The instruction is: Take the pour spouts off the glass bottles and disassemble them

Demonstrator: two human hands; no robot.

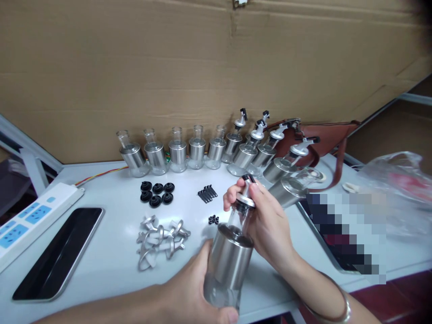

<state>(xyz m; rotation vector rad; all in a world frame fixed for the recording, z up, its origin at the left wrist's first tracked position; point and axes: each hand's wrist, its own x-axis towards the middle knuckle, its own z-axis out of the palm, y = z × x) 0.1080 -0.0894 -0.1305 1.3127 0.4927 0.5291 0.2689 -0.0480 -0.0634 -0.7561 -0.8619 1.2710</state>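
Observation:
In my left hand (191, 283) is a glass bottle (232, 257) with a brushed metal sleeve, leaning slightly toward the right at its neck. The fingers of my right hand (272, 222) are closed around a silver pour spout (245, 198) with a black tip, which sits at the bottle's mouth. Left of the bottle lie loose silver spout bodies (160, 238) in a heap. Black round stoppers (157, 192), thin black levers (207, 193) and tiny black rings (213, 219) are grouped farther back.
Several bottles without spouts (177, 153) line the back by the cardboard (189, 81); several with spouts (245, 155) stand to their right. A power strip (37, 220) and a dark phone (60, 252) lie left. A brown bag (332, 137) and plastic bag (398, 193) are right.

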